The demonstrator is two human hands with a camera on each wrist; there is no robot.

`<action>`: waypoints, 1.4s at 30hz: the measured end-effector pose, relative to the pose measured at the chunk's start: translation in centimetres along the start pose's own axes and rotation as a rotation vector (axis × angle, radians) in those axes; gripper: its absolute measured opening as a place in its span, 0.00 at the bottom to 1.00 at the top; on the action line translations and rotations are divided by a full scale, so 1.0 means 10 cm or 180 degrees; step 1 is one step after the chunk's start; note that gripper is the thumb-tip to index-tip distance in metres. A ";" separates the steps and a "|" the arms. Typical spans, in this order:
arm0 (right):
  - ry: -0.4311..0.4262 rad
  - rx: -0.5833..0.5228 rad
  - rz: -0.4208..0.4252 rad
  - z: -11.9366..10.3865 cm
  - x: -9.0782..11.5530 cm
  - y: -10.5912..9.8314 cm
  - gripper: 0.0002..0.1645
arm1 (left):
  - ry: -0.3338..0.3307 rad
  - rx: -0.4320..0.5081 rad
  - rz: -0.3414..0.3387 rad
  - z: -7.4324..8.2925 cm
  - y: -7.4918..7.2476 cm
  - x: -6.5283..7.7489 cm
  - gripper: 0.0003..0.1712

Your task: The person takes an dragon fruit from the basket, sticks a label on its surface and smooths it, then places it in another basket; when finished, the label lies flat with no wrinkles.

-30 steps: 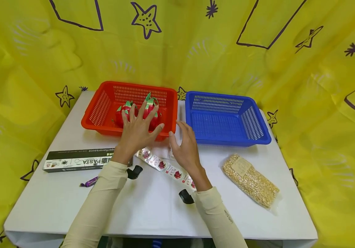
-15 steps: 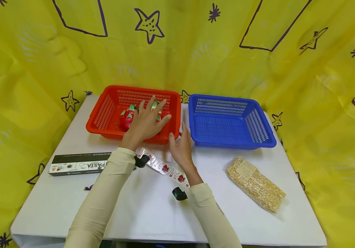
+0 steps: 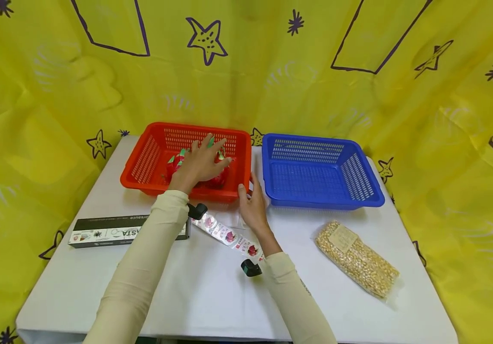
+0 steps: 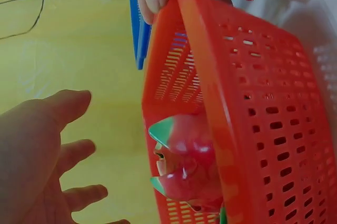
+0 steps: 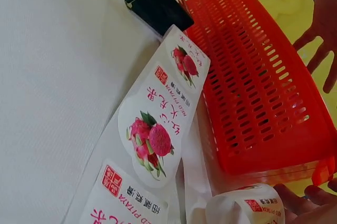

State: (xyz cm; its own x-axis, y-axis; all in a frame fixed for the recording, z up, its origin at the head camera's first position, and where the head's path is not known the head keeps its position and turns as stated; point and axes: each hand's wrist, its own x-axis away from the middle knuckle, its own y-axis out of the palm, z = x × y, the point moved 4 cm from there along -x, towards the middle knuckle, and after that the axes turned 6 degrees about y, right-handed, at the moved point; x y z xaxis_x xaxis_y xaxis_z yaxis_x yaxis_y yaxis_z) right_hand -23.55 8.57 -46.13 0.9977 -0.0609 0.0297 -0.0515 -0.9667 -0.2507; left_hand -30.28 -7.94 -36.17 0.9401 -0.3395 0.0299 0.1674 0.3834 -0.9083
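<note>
Above the red basket (image 3: 143,153) my left hand (image 3: 201,165) spreads its fingers, with nothing in its grasp. Beneath and around it lie red dragon fruits (image 3: 219,180) with green-tipped scales, partly covered by the hand. In the left wrist view, one dragon fruit (image 4: 192,140) sits inside the basket, apart from the left fingers. My right hand (image 3: 252,208) grips the basket's near right corner, thumb and fingers on either side of it. A strip of dragon fruit stickers (image 3: 230,236) lies left of the right wrist; its curled roll (image 5: 250,205) is close below that hand.
A blue basket (image 3: 306,177) stands to the right of the red one. In front of it lies a clear bag of pale yellow kernels (image 3: 358,258). A black-and-white pasta box (image 3: 104,234) lies at left, partly behind the left forearm. A yellow curtain (image 3: 272,71) hangs behind the table.
My right hand has moved from beside the red basket onto its near right corner. The left hand stays over the dragon fruits, shifting slightly. The view has tilted a little.
</note>
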 end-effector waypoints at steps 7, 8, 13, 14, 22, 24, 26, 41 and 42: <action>-0.0044 0.0071 -0.0171 0.03 -0.04 -0.05 0.41 | -0.0074 0.0134 -0.0343 -0.09 0.02 -0.18 0.44; -0.0044 0.0078 -0.0185 0.03 -0.05 -0.06 0.41 | -0.0073 0.0158 -0.0389 -0.09 0.02 -0.21 0.44; -0.0071 0.0130 -0.0264 0.02 -0.04 -0.07 0.42 | -0.0202 0.0272 -0.0743 -0.14 0.01 -0.35 0.47; -0.0085 0.0144 -0.0276 0.02 -0.04 -0.06 0.43 | -0.0245 0.0280 -0.0829 -0.16 0.01 -0.38 0.48; -0.0127 0.0303 -0.0250 0.04 -0.03 -0.07 0.43 | -0.0320 0.0360 -0.1240 -0.24 0.12 -0.53 0.53; -0.0138 0.0310 -0.0256 0.06 -0.03 -0.08 0.43 | -0.0313 0.0432 -0.1290 -0.25 0.15 -0.55 0.54; -0.0147 0.0322 -0.0268 0.06 -0.04 -0.09 0.43 | -0.0317 0.0509 -0.1312 -0.25 0.19 -0.58 0.55; -0.0076 0.0355 -0.0267 0.08 -0.06 -0.07 0.42 | -0.0422 0.0450 -0.1361 -0.29 0.27 -0.67 0.56; -0.0068 0.0367 -0.0257 0.09 -0.06 -0.07 0.42 | -0.0430 0.0469 -0.1351 -0.29 0.28 -0.67 0.56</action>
State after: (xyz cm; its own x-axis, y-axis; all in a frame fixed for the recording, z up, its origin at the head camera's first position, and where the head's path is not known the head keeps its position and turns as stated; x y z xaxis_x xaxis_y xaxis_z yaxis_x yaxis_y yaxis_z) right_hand -24.08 9.54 -46.85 0.9992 0.0223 0.0340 0.0330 -0.9331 -0.3580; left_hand -37.00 -7.08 -40.15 0.8080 -0.3814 0.4490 0.5767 0.3562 -0.7353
